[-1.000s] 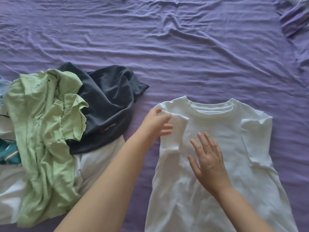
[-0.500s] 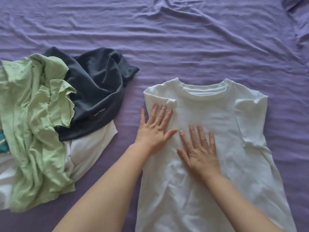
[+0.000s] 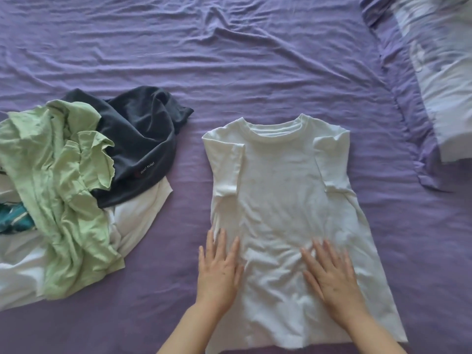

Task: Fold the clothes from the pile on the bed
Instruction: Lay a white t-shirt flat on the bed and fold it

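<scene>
A white T-shirt (image 3: 281, 190) lies flat on the purple bed sheet (image 3: 229, 60), collar away from me, both short sleeves folded inward over the chest. My left hand (image 3: 219, 272) rests flat with straight fingers on the shirt's lower left edge, partly on the sheet. My right hand (image 3: 329, 274) presses flat on the lower middle of the shirt, where the fabric is wrinkled. To the left sits the pile: a light green garment (image 3: 56, 180) on top, a dark grey one (image 3: 143, 141) behind it, white cloth (image 3: 138, 213) beneath, and a teal striped piece (image 3: 14, 219) at the far left.
A pale lilac pillow or duvet (image 3: 434, 72) lies at the upper right corner of the bed. Wrinkled purple sheet stretches across the far side and between the pile and the shirt.
Both hands have slid down the shirt from chest level to its lower part, staying flat. The left sleeve, held a second ago, now lies folded inward.
</scene>
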A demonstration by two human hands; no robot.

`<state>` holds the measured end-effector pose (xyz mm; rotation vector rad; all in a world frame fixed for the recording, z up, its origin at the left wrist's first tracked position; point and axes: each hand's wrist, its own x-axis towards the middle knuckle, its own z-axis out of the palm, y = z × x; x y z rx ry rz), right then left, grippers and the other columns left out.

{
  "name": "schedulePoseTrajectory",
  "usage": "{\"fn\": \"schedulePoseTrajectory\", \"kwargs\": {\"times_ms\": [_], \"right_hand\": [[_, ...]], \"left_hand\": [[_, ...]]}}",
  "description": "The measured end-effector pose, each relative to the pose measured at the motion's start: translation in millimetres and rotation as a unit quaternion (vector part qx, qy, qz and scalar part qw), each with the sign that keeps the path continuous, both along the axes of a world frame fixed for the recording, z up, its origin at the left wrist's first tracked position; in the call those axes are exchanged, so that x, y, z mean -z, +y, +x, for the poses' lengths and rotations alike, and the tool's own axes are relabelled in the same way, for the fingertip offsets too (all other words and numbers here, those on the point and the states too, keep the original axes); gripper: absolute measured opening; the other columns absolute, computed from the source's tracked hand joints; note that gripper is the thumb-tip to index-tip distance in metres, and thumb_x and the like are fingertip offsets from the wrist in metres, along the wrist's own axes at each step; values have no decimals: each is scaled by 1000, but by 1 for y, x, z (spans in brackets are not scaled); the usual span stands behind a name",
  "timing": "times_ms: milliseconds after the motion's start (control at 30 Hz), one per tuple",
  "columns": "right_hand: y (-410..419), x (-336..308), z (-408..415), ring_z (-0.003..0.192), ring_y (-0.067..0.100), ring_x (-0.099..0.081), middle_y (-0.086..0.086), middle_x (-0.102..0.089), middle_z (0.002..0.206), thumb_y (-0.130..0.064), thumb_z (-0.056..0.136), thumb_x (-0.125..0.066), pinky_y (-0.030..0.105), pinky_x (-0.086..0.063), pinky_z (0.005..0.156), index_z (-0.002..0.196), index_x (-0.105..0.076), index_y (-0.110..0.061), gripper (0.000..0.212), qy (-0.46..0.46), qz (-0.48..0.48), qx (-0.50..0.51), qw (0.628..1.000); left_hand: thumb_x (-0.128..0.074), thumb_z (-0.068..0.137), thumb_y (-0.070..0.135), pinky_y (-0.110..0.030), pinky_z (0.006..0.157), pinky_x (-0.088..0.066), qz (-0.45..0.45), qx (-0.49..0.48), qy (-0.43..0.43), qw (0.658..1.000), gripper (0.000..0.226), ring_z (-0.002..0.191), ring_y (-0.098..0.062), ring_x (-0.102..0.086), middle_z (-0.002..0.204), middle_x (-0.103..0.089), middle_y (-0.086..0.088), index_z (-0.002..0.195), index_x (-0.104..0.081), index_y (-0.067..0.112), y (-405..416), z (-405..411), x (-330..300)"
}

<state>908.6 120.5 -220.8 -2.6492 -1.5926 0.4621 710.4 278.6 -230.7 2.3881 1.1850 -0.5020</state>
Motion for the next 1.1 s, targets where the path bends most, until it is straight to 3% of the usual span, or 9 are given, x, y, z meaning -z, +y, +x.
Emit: {"fn": "schedulePoseTrajectory", "kwargs": {"times_ms": [100,200,233,433,567,700,867,967,1100], "right_hand": [[-28,-12,23,117,43,-54,25,-57,126,-44,100,-13,56,-39,94,115,-66,-11,64,-26,16,91,995],[-45,-19,43,116,48,-51,29,-50,132,-20,91,-56,58,-50,82,119,-65,-14,29,-3,-9,175,984],[-49,-17,47,114,47,-52,28,-48,134,-10,85,-65,55,-50,81,120,-64,-15,36,8,-8,185,983],[-72,-3,62,104,37,-47,18,-50,127,13,78,-55,45,-50,78,129,-55,-12,57,57,-2,116,992],[-89,-10,66,105,38,-48,17,-53,125,11,76,-59,45,-44,83,122,-61,-12,51,6,8,114,993],[-62,-21,21,113,40,-56,19,-60,122,2,58,-80,51,-49,82,101,-70,-10,46,-2,94,-1,996],[-57,-13,-58,101,30,-66,6,-71,101,-35,37,-93,46,-55,77,82,-73,-20,51,103,104,-195,970],[-67,-2,-62,93,30,-67,3,-70,83,-14,47,-92,44,-54,76,66,-67,-16,31,122,164,-144,968],[-88,4,-58,86,26,-66,-3,-66,75,-15,66,-82,35,-52,72,66,-68,-14,14,106,217,-156,958]], "left_hand": [[-43,96,36,-44,117,-12,-7,-85,-52,995,60,146,-26,10,158,13,-5,149,-16,31,-22,-6,-9],[-51,94,28,-44,114,-23,5,-144,-93,985,59,144,-28,-7,159,7,-8,148,-26,27,-34,-3,-15],[-51,95,27,-44,112,-26,12,-156,-89,984,57,143,-29,-11,159,6,-8,147,-29,27,-38,-3,-16],[-43,97,36,-42,114,-19,48,-140,-6,989,58,144,-29,-6,158,9,-10,149,-19,29,-66,2,-12],[-43,97,36,-43,115,-18,47,-152,21,987,61,145,-29,1,158,10,-11,150,-14,29,-94,-1,-16],[-53,93,34,-44,114,-20,27,-226,-1,974,69,144,-31,-6,158,4,-12,150,-14,25,-111,-8,-24],[-38,100,28,-40,102,-31,27,-342,-21,939,52,129,-31,-35,145,-35,-12,147,-22,11,-117,-36,-30],[-33,101,21,-40,94,-36,30,-359,-22,933,42,118,-31,-43,132,-48,-13,142,-35,12,-111,-49,-30],[-46,97,24,-40,89,-40,16,-392,-78,917,32,107,-30,-50,113,-60,-11,125,-55,11,-102,-53,-27]]}}
